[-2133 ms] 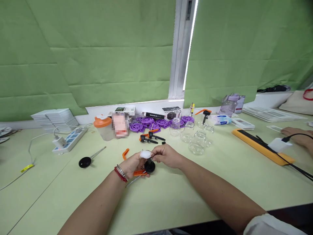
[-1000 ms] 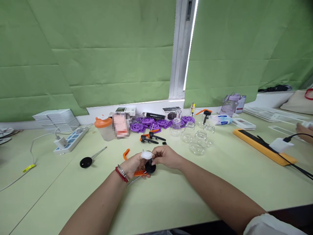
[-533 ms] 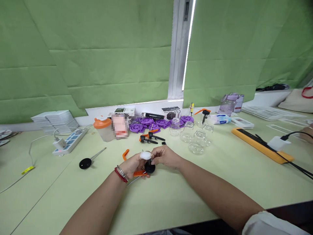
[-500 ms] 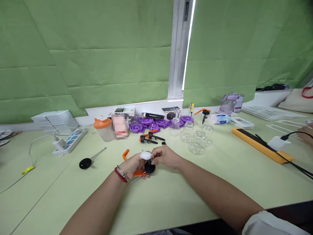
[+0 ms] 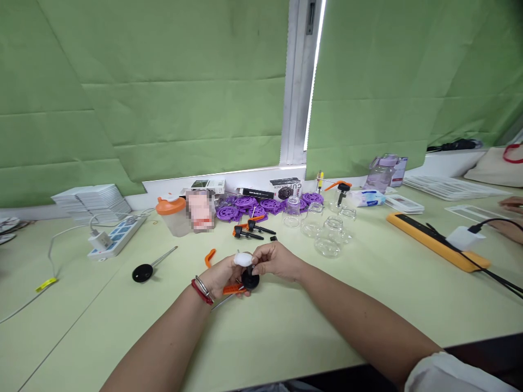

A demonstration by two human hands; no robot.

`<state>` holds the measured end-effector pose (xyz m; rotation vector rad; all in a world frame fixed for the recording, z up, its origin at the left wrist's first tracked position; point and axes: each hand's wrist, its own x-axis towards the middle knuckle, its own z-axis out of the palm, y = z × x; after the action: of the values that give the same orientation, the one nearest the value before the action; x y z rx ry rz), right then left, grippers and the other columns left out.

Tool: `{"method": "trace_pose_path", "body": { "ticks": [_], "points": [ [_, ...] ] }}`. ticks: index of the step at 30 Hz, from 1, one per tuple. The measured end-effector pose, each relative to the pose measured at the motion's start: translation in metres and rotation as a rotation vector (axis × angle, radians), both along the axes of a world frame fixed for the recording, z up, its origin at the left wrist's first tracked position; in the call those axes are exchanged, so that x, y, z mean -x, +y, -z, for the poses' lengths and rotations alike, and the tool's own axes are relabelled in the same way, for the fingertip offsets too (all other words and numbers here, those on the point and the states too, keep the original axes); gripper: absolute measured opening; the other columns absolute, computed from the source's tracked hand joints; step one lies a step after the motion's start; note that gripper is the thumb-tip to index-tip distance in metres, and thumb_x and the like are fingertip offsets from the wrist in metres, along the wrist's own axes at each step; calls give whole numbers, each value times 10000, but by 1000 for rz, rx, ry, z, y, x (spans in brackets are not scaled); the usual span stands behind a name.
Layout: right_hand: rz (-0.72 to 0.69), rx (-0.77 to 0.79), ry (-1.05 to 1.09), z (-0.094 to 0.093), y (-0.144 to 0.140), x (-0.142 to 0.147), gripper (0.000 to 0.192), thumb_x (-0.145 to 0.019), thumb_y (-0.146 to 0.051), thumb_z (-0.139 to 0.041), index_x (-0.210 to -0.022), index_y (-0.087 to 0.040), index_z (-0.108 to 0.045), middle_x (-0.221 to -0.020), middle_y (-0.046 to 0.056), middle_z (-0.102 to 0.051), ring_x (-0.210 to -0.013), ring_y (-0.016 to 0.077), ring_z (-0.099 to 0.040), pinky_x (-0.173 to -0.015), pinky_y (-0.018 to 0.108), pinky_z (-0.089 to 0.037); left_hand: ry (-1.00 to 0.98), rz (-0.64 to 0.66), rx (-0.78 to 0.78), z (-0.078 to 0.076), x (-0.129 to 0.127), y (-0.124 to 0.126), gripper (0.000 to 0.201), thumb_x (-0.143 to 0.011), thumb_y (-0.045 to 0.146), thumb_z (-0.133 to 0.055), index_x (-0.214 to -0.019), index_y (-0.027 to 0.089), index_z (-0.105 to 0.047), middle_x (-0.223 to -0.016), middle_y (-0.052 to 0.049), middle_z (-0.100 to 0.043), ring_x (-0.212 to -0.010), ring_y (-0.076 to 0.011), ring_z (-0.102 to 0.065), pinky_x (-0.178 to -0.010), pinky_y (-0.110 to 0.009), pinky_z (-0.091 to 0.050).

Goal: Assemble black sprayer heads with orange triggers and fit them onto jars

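Observation:
My left hand (image 5: pixel 224 276) is closed around a black round part (image 5: pixel 250 280) with a short upright stem. A white oval piece (image 5: pixel 244 259) sits above that stem, and an orange bar (image 5: pixel 232 289) and a thin metal rod (image 5: pixel 223 302) stick out under the same hand. With fingertips pinched, my right hand (image 5: pixel 274 260) grips the stem just below the white piece; its exact hold is partly hidden. A curved orange handle (image 5: pixel 210 257) lies just beyond my left hand. Farther left rests a black disc with a metal rod (image 5: pixel 143 273).
Black shafts with orange handles (image 5: pixel 247 233), purple wheel-shaped parts (image 5: pixel 245 204) and several glass jars (image 5: pixel 328 246) stand behind my hands. A power strip (image 5: pixel 118 237) is at left, an orange-and-black power strip (image 5: pixel 437 242) at right. Another person's hand (image 5: pixel 510 204) shows at the right edge.
My hands and the parts in them stay almost still. At the far right, the other person's hand has shifted, with its fingers now showing more.

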<state>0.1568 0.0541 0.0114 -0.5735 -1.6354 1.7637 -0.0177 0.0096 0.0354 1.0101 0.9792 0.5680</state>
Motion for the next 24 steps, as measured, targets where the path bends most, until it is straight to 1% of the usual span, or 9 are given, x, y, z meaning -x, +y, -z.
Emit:
{"method": "trace_pose_path", "body": {
  "ticks": [5, 10, 14, 16, 19, 22, 24],
  "points": [
    [3, -12, -10, 2, 1, 1, 303, -492, -238, -840, -681, -122, -634, -668, -15, -625, -609, 95, -562, -649, 261, -445, 4, 1, 8, 0, 0, 0, 340, -680, 481, -536, -838, 185, -487, -679, -34, -603, -522, -211, -605, -452, -253, -357],
    [-8, -49, 1, 1, 0, 0, 322, -493, -220, -835, -741, -125, -653, -667, -22, -612, -617, 91, -548, -653, 258, -443, 22, -6, 5, -2, 0, -1, 382, -668, 511, -536, -832, 167, -508, -682, -43, -600, -519, -211, -601, -458, -260, -357],
    [6, -73, -20, 1, -1, 1, 294, -519, -229, -821, -686, -123, -604, -681, -13, -608, -628, 97, -556, -650, 263, -448, 29, -8, 9, -2, 0, -1, 380, -669, 510, -552, -830, 166, -522, -656, -33, -591, -522, -209, -602, -459, -256, -358],
    [8, -61, -15, 1, -1, 1, 319, -525, -225, -819, -721, -132, -584, -690, -20, -598, -632, 95, -556, -650, 261, -448, 32, -14, 16, -1, 0, -1, 400, -672, 532, -543, -824, 162, -528, -659, -34, -592, -519, -209, -601, -459, -259, -361],
    [-5, -97, -15, 2, -2, 2, 330, -550, -228, -809, -777, -143, -585, -694, -33, -572, -638, 87, -538, -653, 250, -439, 28, -20, 25, -1, 0, 0, 427, -653, 544, -554, -842, 162, -535, -666, -32, -594, -508, -209, -597, -460, -266, -365],
    [0, -118, -16, 3, -2, 2, 309, -560, -247, -802, -696, -147, -542, -699, -32, -557, -646, 88, -530, -643, 246, -433, 26, -12, 25, -1, 1, 0, 416, -664, 539, -553, -841, 162, -537, -660, -31, -590, -519, -213, -601, -469, -272, -368],
    [0, -118, -13, 3, -2, 1, 317, -561, -240, -799, -721, -151, -541, -722, -30, -564, -650, 86, -528, -642, 245, -433, 29, -9, 32, 0, 2, 0, 422, -680, 553, -533, -824, 156, -540, -662, -37, -592, -529, -214, -604, -477, -276, -371]
  ]
}}
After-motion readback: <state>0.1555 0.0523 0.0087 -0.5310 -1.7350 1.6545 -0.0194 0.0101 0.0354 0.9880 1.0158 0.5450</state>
